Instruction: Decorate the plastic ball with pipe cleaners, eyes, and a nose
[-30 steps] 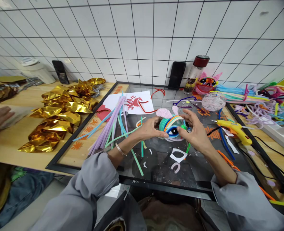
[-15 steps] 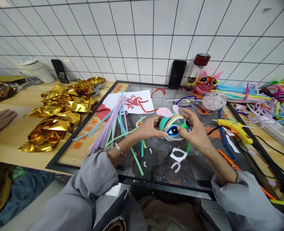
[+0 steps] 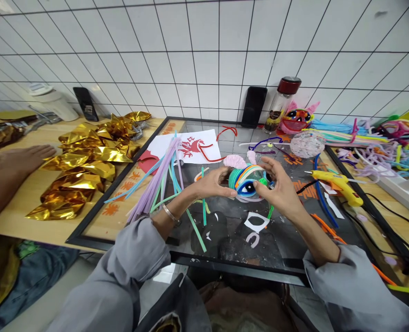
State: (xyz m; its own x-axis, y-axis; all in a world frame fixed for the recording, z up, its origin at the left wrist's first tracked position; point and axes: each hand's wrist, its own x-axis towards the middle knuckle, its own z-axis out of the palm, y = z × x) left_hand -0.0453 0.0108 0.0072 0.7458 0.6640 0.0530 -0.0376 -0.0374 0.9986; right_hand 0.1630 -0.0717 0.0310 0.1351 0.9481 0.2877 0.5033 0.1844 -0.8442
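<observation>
Between my hands is a pipe-cleaner animal head [image 3: 248,174] with pink ears, coloured bands, a clear surface on one part and a blue-rimmed eye. My left hand [image 3: 216,182] grips its left side, thumb at the eye's lower corner. On its right side my right hand [image 3: 277,184] is closed round it, thumb pressed beside the eye near a green piece. The far fingers are partly hidden. Just below lie a white paper cut-out [image 3: 256,222] with an eye-shaped hole and a small pale curved piece [image 3: 252,239]. Left of my left hand fans a bunch of pipe cleaners [image 3: 159,180].
A yellow glue gun [image 3: 339,184] with its cable lies on the right. Behind stand a phone [image 3: 255,107], a glass bottle [image 3: 280,105] and a finished pink mask [image 3: 297,119]. Gold foil [image 3: 87,161] covers the left table, near another person's hand [image 3: 34,159].
The other person's hand on the left has moved right, towards the gold foil. My hands and the animal head stay almost in place.
</observation>
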